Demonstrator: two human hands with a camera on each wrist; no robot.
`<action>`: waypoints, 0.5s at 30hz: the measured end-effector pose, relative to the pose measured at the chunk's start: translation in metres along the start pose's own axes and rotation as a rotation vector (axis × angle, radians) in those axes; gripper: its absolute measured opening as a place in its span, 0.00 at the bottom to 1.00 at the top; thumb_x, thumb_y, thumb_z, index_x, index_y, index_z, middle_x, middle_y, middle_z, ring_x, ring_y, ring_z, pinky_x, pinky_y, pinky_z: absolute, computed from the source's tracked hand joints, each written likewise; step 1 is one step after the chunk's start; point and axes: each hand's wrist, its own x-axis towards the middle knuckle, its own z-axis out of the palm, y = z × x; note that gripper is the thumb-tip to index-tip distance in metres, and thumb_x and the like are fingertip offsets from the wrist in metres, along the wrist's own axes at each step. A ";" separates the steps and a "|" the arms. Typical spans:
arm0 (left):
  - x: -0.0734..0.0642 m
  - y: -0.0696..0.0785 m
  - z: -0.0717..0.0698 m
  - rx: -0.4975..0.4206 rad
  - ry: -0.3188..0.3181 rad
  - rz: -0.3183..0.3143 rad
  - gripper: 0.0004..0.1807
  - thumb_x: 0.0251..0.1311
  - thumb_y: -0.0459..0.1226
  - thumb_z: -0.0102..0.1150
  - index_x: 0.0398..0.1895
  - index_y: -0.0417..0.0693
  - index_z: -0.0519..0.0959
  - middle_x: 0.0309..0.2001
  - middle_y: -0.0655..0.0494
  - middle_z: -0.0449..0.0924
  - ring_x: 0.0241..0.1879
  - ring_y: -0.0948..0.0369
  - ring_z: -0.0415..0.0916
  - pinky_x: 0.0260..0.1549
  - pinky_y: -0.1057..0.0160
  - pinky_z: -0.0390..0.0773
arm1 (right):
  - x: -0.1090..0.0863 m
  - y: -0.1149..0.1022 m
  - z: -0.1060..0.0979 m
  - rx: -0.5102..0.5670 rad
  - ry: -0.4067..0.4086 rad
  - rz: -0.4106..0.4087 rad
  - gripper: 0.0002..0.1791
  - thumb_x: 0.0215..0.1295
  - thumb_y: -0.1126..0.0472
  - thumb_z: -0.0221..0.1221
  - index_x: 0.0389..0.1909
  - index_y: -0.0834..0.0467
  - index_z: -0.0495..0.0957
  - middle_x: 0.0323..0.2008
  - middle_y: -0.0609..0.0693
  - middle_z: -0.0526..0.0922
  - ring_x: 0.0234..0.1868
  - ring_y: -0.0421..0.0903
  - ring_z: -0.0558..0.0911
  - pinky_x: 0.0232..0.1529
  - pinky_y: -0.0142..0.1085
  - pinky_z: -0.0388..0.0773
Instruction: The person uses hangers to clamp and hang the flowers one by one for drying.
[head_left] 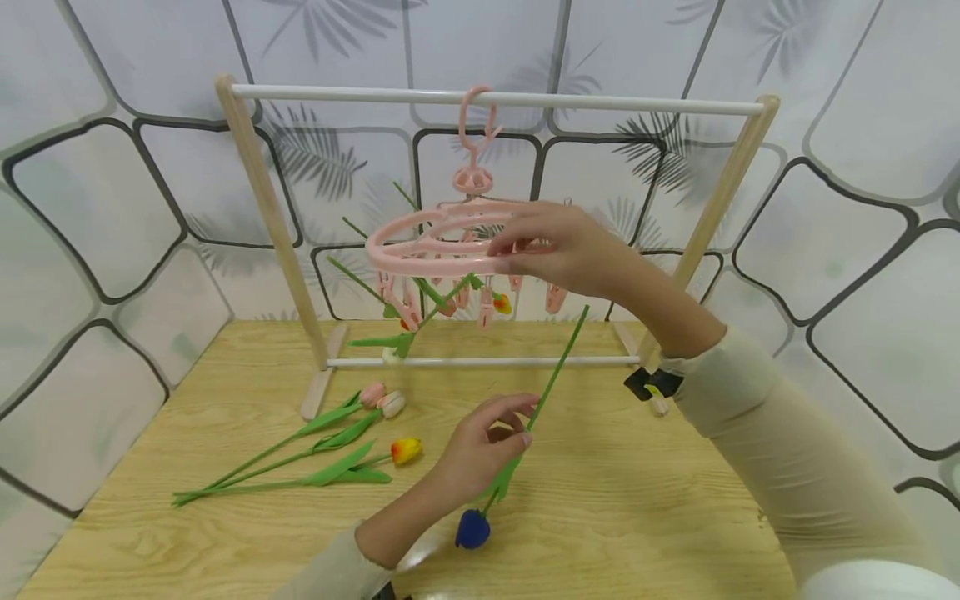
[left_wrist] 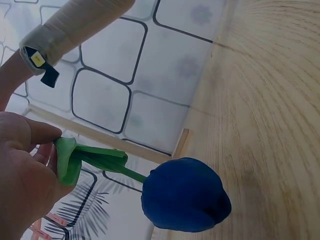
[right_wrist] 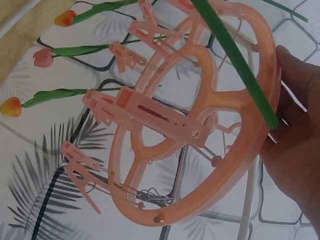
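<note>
My left hand (head_left: 483, 450) pinches the green stem of a blue artificial tulip (head_left: 472, 528), its bloom hanging down just above the table. The stem's bare end points up toward the pink clip hanger (head_left: 442, 265). In the left wrist view the blue bloom (left_wrist: 185, 195) and its leaves show large. My right hand (head_left: 558, 250) grips the near right rim of the hanger's ring, thumb below. Pink clothespins (right_wrist: 160, 115) dangle from the ring, and several tulips (right_wrist: 45, 57) hang upside down among them. The hanger's hook loops over the rack's white top bar.
A rack with wooden legs (head_left: 273, 217) and white bars (head_left: 360, 94) stands at the back of the wooden table (head_left: 637, 517). Three tulips (head_left: 300, 458), pink, whitish and yellow-red, lie on the left. Patterned fabric (head_left: 862, 250) surrounds the table. A white round object (head_left: 873, 581) shows at bottom right.
</note>
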 end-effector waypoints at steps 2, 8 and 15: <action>0.000 0.001 0.000 0.004 -0.004 -0.006 0.25 0.69 0.31 0.58 0.67 0.56 0.75 0.58 0.51 0.76 0.49 0.57 0.73 0.49 0.66 0.78 | 0.003 -0.004 0.003 -0.020 -0.010 0.013 0.08 0.68 0.60 0.65 0.45 0.54 0.87 0.39 0.45 0.85 0.36 0.41 0.75 0.38 0.37 0.74; -0.002 0.006 0.000 0.014 -0.011 -0.022 0.24 0.69 0.31 0.59 0.67 0.56 0.75 0.58 0.52 0.76 0.49 0.58 0.73 0.50 0.66 0.78 | 0.012 -0.015 0.009 -0.077 -0.012 0.048 0.09 0.70 0.56 0.64 0.47 0.53 0.86 0.38 0.45 0.84 0.35 0.42 0.74 0.37 0.37 0.71; -0.004 0.008 0.000 0.029 -0.022 -0.020 0.24 0.69 0.29 0.58 0.66 0.56 0.76 0.57 0.52 0.76 0.49 0.58 0.74 0.49 0.66 0.78 | 0.016 -0.022 0.015 -0.067 0.025 0.075 0.10 0.71 0.57 0.63 0.47 0.56 0.86 0.38 0.47 0.84 0.40 0.42 0.77 0.41 0.37 0.74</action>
